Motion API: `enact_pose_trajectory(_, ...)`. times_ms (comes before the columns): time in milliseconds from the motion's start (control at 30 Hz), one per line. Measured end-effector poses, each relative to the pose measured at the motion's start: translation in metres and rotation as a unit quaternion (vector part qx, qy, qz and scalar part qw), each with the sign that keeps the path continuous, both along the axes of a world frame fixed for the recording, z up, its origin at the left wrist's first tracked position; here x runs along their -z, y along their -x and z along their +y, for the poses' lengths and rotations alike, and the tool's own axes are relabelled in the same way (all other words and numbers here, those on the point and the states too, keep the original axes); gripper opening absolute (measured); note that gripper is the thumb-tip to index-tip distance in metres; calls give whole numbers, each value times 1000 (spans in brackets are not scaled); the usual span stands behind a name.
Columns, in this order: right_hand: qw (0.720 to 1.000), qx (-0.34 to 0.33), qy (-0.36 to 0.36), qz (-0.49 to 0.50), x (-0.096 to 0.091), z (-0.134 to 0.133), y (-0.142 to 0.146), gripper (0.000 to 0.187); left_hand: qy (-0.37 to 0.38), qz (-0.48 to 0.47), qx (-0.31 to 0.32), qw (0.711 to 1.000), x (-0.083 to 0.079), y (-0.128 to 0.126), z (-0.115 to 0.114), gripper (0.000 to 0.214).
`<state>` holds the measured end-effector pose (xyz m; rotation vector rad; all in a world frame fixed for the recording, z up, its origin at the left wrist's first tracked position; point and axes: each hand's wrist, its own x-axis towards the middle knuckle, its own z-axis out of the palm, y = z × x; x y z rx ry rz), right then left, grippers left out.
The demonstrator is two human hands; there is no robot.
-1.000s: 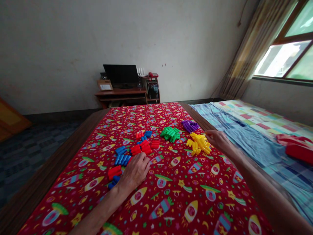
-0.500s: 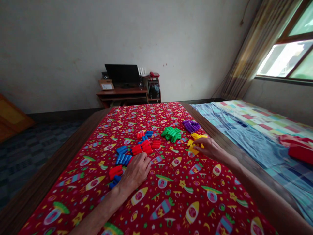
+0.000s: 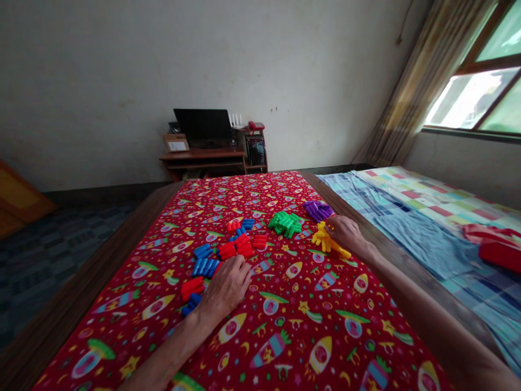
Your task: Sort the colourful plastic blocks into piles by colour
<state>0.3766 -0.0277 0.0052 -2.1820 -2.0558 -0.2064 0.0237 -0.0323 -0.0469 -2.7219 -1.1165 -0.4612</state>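
My left hand [image 3: 228, 281] lies on the patterned red cloth, fingers slightly bent and empty as far as I can see. Beside it are small blue plastic pieces [image 3: 205, 266] and red plastic pieces [image 3: 227, 250], stick-like and in little bundles; the hand partly covers some. Farther right, my right hand [image 3: 345, 232] has its fingertips closed at the far edge of a loose heap of yellow plastic pieces [image 3: 323, 239]. One yellow piece shows at the fingertips, and others trail toward me. The exact kind of these pieces is too small to make out.
A green heap [image 3: 285, 224] and a purple heap [image 3: 318, 210] lie near the yellow one. The red cloth [image 3: 280, 304] covers a dark wooden table [image 3: 134, 228]. A bed [image 3: 423, 233] adjoins on the right; a desk with a monitor [image 3: 202, 126] stands beyond.
My right hand has shifted a little away from me along the yellow heap, and more yellow pieces now show in front of it. My left hand has stayed in place.
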Motion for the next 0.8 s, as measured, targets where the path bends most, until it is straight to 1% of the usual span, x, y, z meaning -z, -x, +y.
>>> enact_pose_trajectory(133,999,-17,-49,16,-3,-4,-4,26,8,6,0,1000,-1,0,0,20)
enact_pose_trajectory(233,990,-49,-117,58,-10,-7,5,28,3,6,0,1000,0,1,0,19)
enact_pose_trajectory(300,978,-98,-151,109,-16,-7,24,28,-2,3,4,1000,2,1,1,20)
enact_pose_trajectory(333,971,-129,-148,137,-19,-6,37,29,-3,3,6,1000,2,1,1,20)
enact_pose_trajectory(400,955,-203,-105,189,-20,1,69,33,-4,7,5,1000,1,1,1,20)
enact_pose_trajectory(467,932,-273,-58,232,-16,16,106,36,-7,18,-1,1000,-1,0,0,20)
enact_pose_trajectory(567,898,-335,-49,279,-1,55,156,35,-24,33,-2,999,-5,1,-3,18)
enact_pose_trajectory(633,896,-345,-56,273,12,85,177,38,-37,30,-3,999,-8,2,-3,16)
enact_pose_trajectory(700,906,-340,-57,247,24,112,189,37,-41,15,-11,999,-10,6,0,16)
enact_pose_trajectory(767,911,-341,-44,227,34,131,196,37,-36,-12,-31,999,-13,12,6,17)
enact_pose_trajectory(800,910,-346,-34,224,38,136,198,37,-33,-31,-43,998,-15,16,11,19)
